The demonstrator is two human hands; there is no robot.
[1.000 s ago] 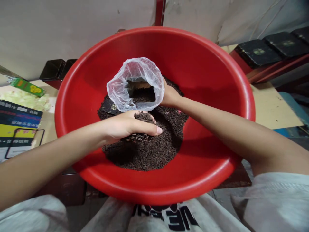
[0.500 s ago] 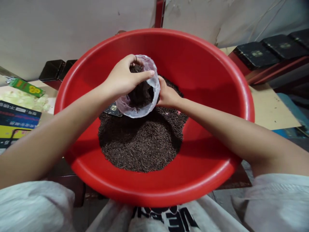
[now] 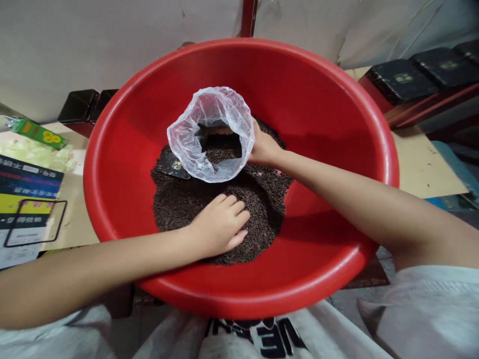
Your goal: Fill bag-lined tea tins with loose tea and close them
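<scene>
Dark loose tea leaves (image 3: 175,199) lie heaped in a large red plastic basin (image 3: 329,119). My left hand (image 3: 220,222) rests palm down on the near part of the heap, fingers curled into the leaves, their tips hidden. Above the heap, my right hand (image 3: 264,145) grips the right side of a clear plastic bag (image 3: 187,134) from outside. The bag's wide mouth faces me, and tea leaves lie inside. Whatever container may be under the bag is hidden. Left of the bag, a black lid (image 3: 172,165) with gold marks lies on the leaves.
Black-topped tins stand on the right (image 3: 404,82) and behind the basin on the left (image 3: 79,105). Printed cardboard (image 3: 28,189), a black frame outline and a green packet (image 3: 39,133) lie on the left board. A wall rises behind.
My left hand has left the bag's mouth and come down toward me onto the tea heap. The bag's mouth now stands wider; my right hand stays at its side.
</scene>
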